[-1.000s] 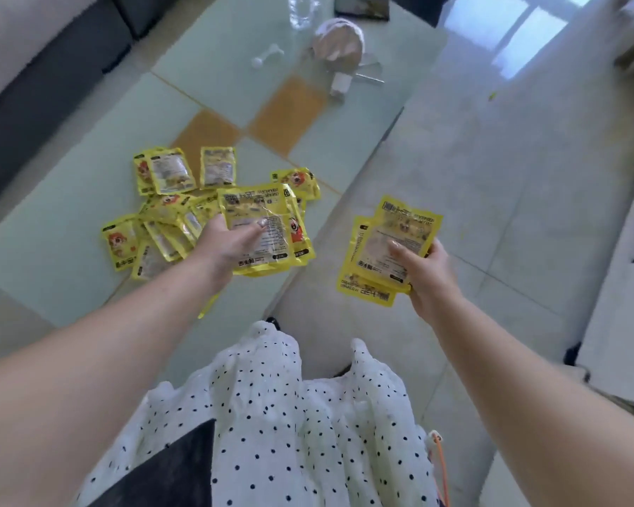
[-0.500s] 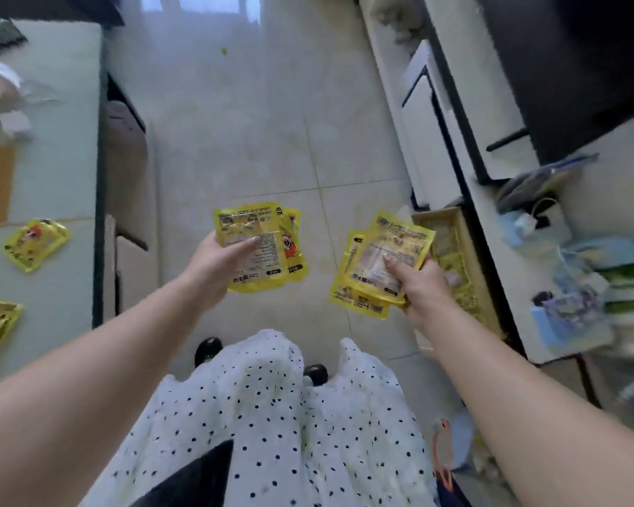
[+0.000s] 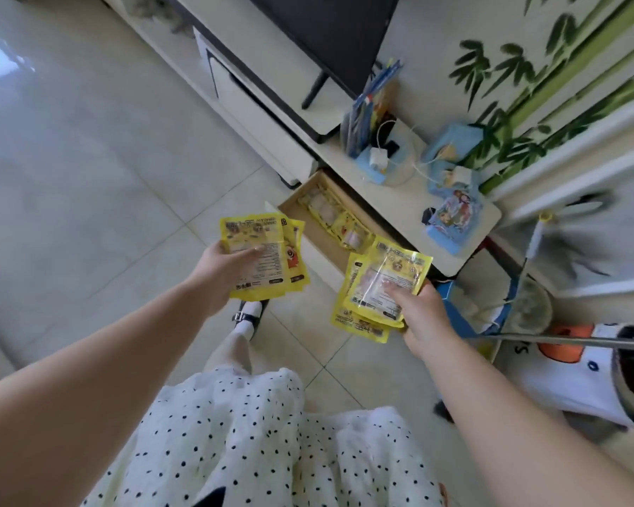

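Note:
My left hand (image 3: 218, 268) grips a small stack of yellow snack packets (image 3: 260, 236), printed backs facing me, held over the tiled floor. My right hand (image 3: 418, 305) grips a second fanned stack of yellow packets (image 3: 385, 276) with its thumb across the top one. Just beyond both hands an open wooden drawer (image 3: 308, 199) of the low white TV cabinet holds more yellow packets (image 3: 339, 221). Both stacks hover in front of the drawer, the right one nearest its front edge.
The white cabinet top (image 3: 410, 203) carries blue boxes, chargers and cables beneath a dark TV (image 3: 330, 27). A blue bin (image 3: 462, 316), a metal pole (image 3: 571, 340) and a white bag (image 3: 579, 375) crowd the right. My foot in a black shoe (image 3: 249, 312) stands on the floor.
I have turned from the glass table with the packet pile toward the TV cabinet. Both hands keep their stacks and are now close to the open drawer.

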`<action>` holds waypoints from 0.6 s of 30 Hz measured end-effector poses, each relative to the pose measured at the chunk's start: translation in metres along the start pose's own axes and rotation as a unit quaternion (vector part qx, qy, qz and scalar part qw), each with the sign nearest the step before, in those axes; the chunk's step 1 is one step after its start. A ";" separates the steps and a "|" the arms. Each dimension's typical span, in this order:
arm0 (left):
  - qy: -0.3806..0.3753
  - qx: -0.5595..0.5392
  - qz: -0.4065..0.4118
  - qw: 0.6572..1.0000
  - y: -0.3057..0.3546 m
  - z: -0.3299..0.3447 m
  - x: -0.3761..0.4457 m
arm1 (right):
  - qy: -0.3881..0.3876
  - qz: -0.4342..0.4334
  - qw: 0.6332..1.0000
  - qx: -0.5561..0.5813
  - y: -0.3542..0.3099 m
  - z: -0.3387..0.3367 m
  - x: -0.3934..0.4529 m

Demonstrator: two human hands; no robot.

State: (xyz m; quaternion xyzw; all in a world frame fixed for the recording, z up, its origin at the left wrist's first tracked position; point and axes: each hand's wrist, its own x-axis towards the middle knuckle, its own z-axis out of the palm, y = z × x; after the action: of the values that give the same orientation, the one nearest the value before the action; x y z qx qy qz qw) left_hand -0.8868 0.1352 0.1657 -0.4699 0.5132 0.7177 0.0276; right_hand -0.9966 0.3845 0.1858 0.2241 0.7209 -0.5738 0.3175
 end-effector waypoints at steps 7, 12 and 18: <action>-0.081 0.164 -0.012 0.983 0.056 0.061 0.134 | 0.105 0.034 0.992 0.062 -0.015 -0.002 0.088; -0.112 0.254 0.021 0.960 0.071 0.105 0.221 | 0.127 0.042 0.983 0.129 -0.003 0.015 0.157; -0.133 0.288 0.033 0.948 0.035 0.138 0.335 | 0.122 0.054 0.971 0.198 0.043 0.043 0.268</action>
State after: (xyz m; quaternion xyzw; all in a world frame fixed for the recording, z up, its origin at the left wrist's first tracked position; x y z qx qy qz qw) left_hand -1.1802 0.0756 -0.0402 -0.3254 0.7047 0.5958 0.2063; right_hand -1.1460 0.3419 -0.0414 0.3894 0.6127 -0.6558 0.2071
